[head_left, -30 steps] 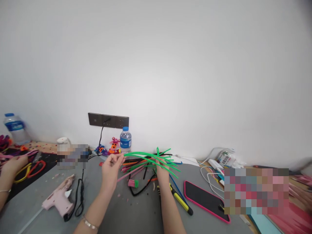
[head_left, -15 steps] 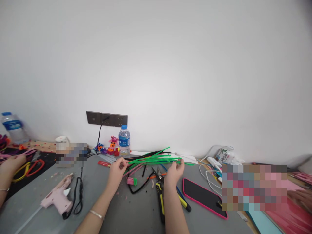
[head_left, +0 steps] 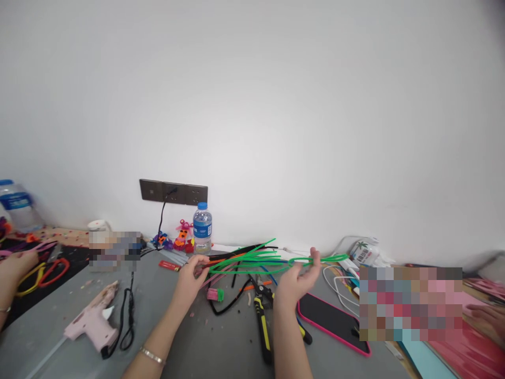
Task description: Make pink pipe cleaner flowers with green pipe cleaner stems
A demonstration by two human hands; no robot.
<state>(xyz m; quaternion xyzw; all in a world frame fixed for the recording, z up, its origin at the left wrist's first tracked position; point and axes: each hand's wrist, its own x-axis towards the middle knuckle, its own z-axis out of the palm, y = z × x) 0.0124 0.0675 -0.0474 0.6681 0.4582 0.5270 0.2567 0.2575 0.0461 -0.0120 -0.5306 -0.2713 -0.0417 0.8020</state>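
A loose bundle of long green pipe cleaners (head_left: 256, 259) lies across the back of the table, among black, orange and blue ones. My left hand (head_left: 193, 276) is closed in a pinch at the bundle's left end; a dark reddish stem shows at its fingertips. My right hand (head_left: 302, 279) grips several green stems, separated to the right, between thumb and fingers, and their ends stick out past it. Just below, wire pliers (head_left: 261, 321) with black and yellow handles lie partly behind my right forearm. A small pink and green piece (head_left: 215, 295) sits between my hands.
A pink glue gun (head_left: 94, 321) with its cord lies at left. A water bottle (head_left: 202, 229) and small colourful figures (head_left: 183, 237) stand by the wall. A pink-edged phone (head_left: 333, 323) lies at right. Other people's hands (head_left: 18, 271) show at both sides; scissors (head_left: 55, 276) lie at far left.
My right hand has moved right, drawing some green pipe cleaners out from the bundle. My left hand has stayed at the left end, and the view has shifted slightly.
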